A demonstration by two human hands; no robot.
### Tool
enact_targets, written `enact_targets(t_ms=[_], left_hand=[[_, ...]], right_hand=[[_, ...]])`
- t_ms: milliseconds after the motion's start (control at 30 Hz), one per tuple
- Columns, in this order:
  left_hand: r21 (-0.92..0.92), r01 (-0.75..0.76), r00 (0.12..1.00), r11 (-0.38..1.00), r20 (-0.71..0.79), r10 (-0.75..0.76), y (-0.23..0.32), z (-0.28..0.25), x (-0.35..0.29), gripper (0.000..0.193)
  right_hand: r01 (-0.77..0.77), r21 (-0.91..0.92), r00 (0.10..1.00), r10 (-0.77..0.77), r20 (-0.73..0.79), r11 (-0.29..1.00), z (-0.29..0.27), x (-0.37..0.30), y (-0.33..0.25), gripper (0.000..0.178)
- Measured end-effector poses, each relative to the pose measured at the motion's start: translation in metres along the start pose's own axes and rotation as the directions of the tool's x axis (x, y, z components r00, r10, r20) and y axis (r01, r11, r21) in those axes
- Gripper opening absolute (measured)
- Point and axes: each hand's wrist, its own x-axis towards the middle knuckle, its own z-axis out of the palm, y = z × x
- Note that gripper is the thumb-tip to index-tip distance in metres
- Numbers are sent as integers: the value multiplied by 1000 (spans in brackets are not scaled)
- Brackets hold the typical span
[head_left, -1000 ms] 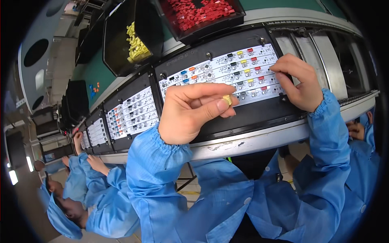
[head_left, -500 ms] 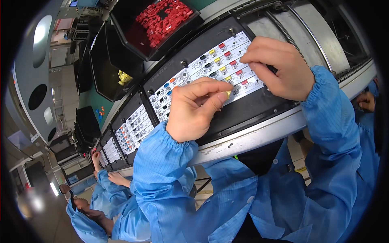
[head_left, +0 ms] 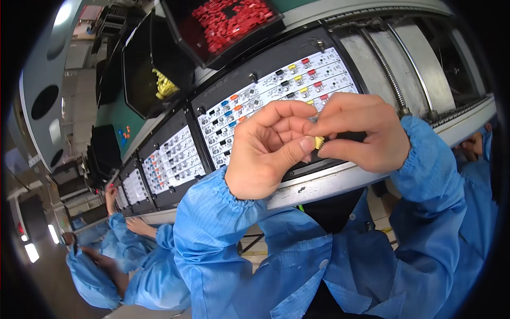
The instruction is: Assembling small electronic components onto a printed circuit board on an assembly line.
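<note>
A small yellow connector block (head_left: 319,142) with a row of dark pins is between my two hands. My left hand (head_left: 268,146) is closed, its thumb against one side of the connector. From the other side my right hand (head_left: 366,133) grips it with thumb and fingertips. Both hands are above a black tray frame (head_left: 223,87) of white circuit board strips (head_left: 255,98). Rows of black, yellow and red connectors (head_left: 305,61) sit on the strips' right part, blue and orange ones (head_left: 234,97) further left. My hands hide the nearer strips.
Behind the frame stand a black bin of red connectors (head_left: 228,24) and another with yellow ones (head_left: 163,85). Metal rails with a spring-like rod (head_left: 385,66) lie to the right. More board frames (head_left: 172,154) continue left, where a co-worker's hand (head_left: 141,226) rests by the edge.
My right hand has come down and left from the board to meet my left hand at the yellow connector. The left hand has shifted slightly right, and the whole view has shifted.
</note>
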Motion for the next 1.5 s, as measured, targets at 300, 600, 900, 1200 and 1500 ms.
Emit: enact_targets(t_ms=[300, 600, 900, 1200, 1500], left_hand=[[402, -241, 912, 883, -218, 348, -46, -60, -117, 28], [650, -491, 662, 580, -154, 734, -129, -126, -175, 25], [643, -565, 581, 518, -137, 803, -153, -156, -186, 26], [669, -577, 574, 469, -76, 815, -160, -172, -187, 28], [670, -575, 570, 469, -84, 817, -163, -176, -190, 26]], right_hand=[[-5, -48, 1000, 6, 19, 999, 85, 20, -11, 24], [-61, -654, 974, 189, 128, 754, 154, 34, 28, 20], [21, -739, 957, 201, 210, 673, 179, 42, 53, 22], [-59, -751, 947, 276, 166, 657, 195, 44, 65, 34], [88, -818, 942, 221, 254, 568, 202, 44, 64, 44]])
